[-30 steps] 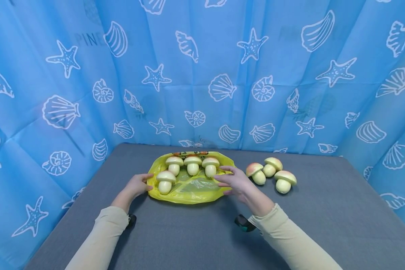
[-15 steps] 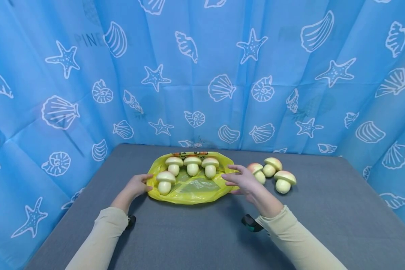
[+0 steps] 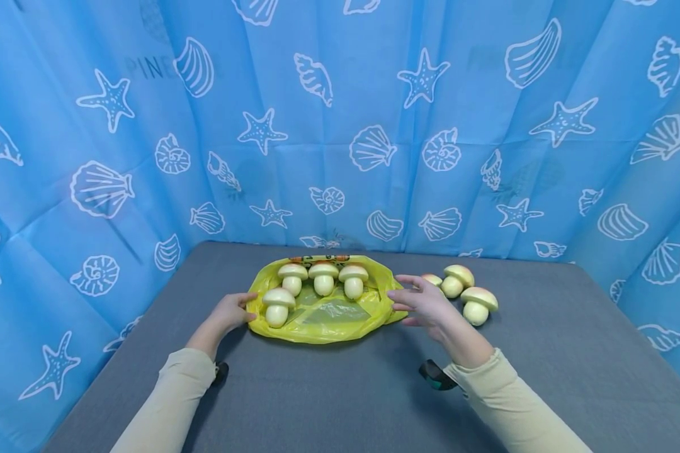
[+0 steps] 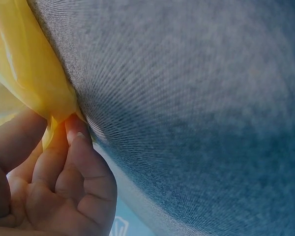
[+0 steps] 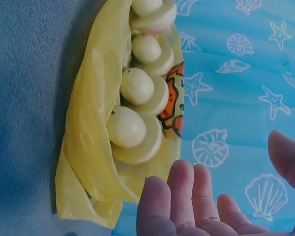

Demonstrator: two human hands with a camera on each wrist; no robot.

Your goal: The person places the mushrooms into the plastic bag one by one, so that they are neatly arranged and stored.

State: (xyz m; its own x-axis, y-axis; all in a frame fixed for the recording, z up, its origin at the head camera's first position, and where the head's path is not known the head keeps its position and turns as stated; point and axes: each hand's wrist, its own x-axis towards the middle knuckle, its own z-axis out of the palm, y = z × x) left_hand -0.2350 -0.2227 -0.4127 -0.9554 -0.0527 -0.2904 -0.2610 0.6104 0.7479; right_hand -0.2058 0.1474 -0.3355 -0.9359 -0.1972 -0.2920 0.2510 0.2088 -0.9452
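Lying near the counter's far edge, closer to its far left corner than to the far right one, a yellow plastic bag is spread with its mouth open, and four mushrooms can be seen within it. Three are lined up towards the far edge; the fourth is set nearer the left and near edges. The bag's left end is pinched between thumb and fingers of the left hand. The right hand is held with fingers extended and thumb apart beside the bag's right end; whether the plastic is touched cannot be told. Beyond it, towards the far right corner, three loose mushrooms are grouped, one partly hidden.

The film is judged very light, limp, slippery and easily torn, so its rim is best gripped in a gathered fold. The mushrooms are judged light and fairly firm, with smooth caps, and are best taken round the stem just under the cap.
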